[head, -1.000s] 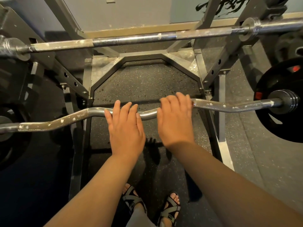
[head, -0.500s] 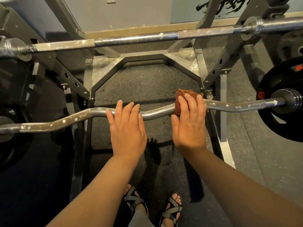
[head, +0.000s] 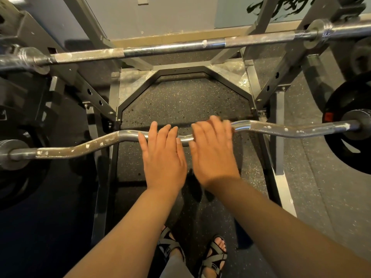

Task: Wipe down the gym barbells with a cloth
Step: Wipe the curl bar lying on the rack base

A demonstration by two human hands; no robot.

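A bent chrome curl bar [head: 281, 130], flecked with white marks, lies across the rack in front of me. My left hand [head: 163, 157] rests on its middle with straight fingers laid over the bar. Just to the right, my right hand [head: 213, 153] is blurred, its fingers folded over the bar. The brown cloth is hidden under that hand. A straight barbell [head: 160, 49] sits higher and farther back on the rack.
Black weight plates hang on the curl bar's right end [head: 349, 141] and left end [head: 16, 177]. Grey rack uprights [head: 267, 91] slant on both sides. Speckled rubber floor [head: 180, 101] lies below, and my sandalled feet [head: 212, 255] stand near the bottom.
My right hand slid right along the curl bar, showing the brown cloth beneath it, then slid back left beside my left hand, covering the cloth. My left hand stayed put.
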